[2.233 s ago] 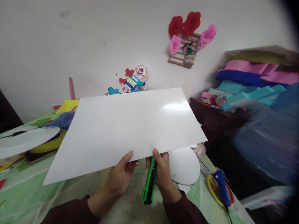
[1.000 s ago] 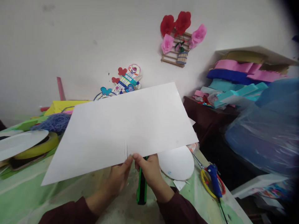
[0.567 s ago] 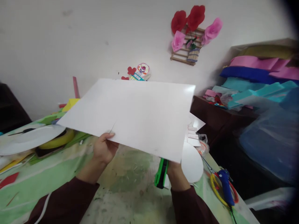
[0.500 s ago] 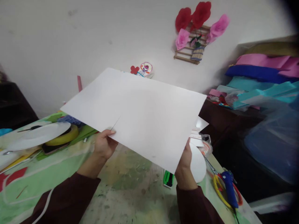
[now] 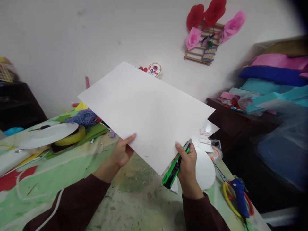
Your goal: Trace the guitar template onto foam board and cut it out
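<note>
A large white sheet of card is held up, tilted, above the table. My left hand grips its near left edge, thumb on top and fingers underneath. A green and black utility knife lies slantwise in my right hand, its tip pointing up and away. My right thumb and the knife are close against the card's near right edge; whether fingers also support the card from below is hidden. Beside my right wrist a white paper disc lies on the table.
The stained green tabletop stretches below. On the left are a white plate, yellow tape, blue yarn and red paper. Yellow-handled scissors and a blue glue gun lie at the right edge, near white paper pieces.
The green utility knife has gone from the table into my right hand. The card has turned and its near corner has shifted left. My left hand has moved right along the view.
</note>
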A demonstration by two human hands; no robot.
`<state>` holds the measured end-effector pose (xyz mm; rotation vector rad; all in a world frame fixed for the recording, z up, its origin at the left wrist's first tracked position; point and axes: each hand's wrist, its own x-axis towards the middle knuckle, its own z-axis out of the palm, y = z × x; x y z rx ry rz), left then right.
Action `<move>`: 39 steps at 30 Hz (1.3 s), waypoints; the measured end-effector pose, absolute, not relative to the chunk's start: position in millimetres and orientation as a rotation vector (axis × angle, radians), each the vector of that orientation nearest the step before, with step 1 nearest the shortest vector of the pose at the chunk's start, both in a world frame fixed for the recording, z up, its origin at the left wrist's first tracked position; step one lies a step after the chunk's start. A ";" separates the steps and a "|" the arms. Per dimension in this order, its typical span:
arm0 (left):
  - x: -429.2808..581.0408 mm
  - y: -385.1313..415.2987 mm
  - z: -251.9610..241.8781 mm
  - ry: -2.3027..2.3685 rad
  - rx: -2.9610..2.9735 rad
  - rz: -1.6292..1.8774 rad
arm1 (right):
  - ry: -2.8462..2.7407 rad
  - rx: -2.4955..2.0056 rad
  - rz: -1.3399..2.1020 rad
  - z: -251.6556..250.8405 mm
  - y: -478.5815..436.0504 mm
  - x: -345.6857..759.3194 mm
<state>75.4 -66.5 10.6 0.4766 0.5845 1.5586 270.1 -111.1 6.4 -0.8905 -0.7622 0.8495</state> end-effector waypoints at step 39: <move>79.9 -79.3 1.8 0.726 0.867 1.346 | -0.511 -0.866 1.094 -18.7 -84.9 276.9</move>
